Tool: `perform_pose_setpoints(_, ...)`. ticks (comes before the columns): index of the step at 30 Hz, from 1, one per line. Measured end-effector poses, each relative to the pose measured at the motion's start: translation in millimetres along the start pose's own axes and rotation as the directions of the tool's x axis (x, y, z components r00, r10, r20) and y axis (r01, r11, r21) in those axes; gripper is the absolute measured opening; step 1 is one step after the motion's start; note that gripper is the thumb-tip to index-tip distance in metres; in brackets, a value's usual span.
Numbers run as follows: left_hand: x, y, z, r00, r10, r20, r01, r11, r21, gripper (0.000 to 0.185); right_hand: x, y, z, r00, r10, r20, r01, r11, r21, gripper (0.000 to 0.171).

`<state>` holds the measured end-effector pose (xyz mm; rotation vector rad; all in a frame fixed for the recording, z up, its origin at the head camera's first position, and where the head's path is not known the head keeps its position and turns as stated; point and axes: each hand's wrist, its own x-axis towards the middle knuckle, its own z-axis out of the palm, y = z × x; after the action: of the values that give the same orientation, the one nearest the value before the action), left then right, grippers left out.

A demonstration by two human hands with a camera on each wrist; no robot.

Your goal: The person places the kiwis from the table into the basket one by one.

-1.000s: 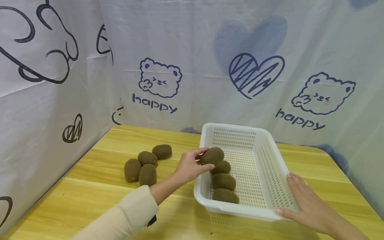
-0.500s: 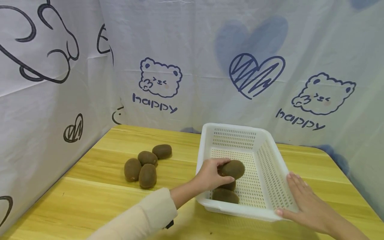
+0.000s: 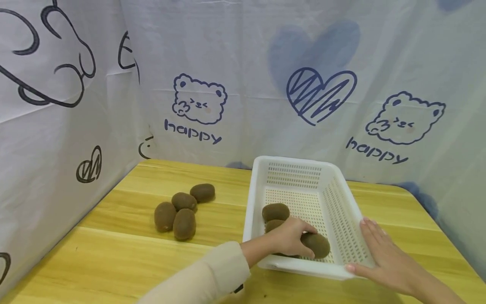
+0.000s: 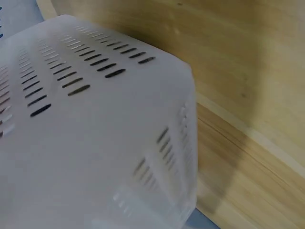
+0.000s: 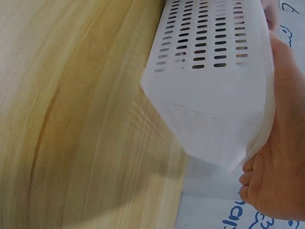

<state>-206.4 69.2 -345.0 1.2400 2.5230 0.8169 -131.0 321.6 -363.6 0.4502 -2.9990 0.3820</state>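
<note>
My left hand point(image 3: 294, 236) reaches into the white plastic basket point(image 3: 252, 194) and holds a brown kiwi point(image 3: 318, 246) between thumb and fingers, near the front end. Two more kiwis show inside along the left wall: a fully visible kiwi point(image 3: 276, 212) and a partly covered kiwi point(image 3: 272, 226). Another behind my left hand is almost wholly hidden. My right hand point(image 3: 392, 259) rests with straight fingers on the basket's right rim, thumb at the front corner. The left wrist view shows only the basket's perforated outer wall point(image 4: 105, 138) beside the table, and no hand.
A loose group of kiwis point(image 3: 184, 224) lies on the wood-grain table point(image 3: 125, 253) left of the basket, with one kiwi point(image 3: 203, 193) at its back. A white printed cloth point(image 3: 250, 118) hangs behind and along the left side.
My left hand has carried its kiwi from the basket's left rim rightward and toward the front, down inside the basket. The right hand stays on the rim.
</note>
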Motion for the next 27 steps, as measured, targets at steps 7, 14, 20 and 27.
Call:
perform_pose_setpoints(7, 9.9, -0.7, 4.0, 0.983, 0.041, 0.178, -0.064, 0.99, 0.128, 0.042, -1, -1, 0, 1.0, -0.007, -0.01, 0.007, 1.0, -0.006, 0.102)
perform_pose_setpoints(14, 13.9, 3.8, 3.6, 0.976, 0.017, 0.218, -0.05, 0.988, 0.145, 0.04, -1, -2, 0, 1.0, 0.003, -0.01, -0.002, 1.0, 0.004, 0.102)
perform_pose_setpoints(20, 9.5, 2.6, -3.3, 0.989, -0.004, 0.146, -0.015, 0.991, 0.133, 0.045, -2, -1, 2, 1.0, 0.008, -0.01, -0.007, 1.0, 0.014, 0.102)
perform_pose_setpoints(27, -2.0, -5.2, -18.6, 0.998, -0.001, -0.069, 0.002, 1.0, 0.016, 0.042, -1, 0, 1, 1.0, 0.019, 0.007, -0.02, 0.999, 0.044, 0.103)
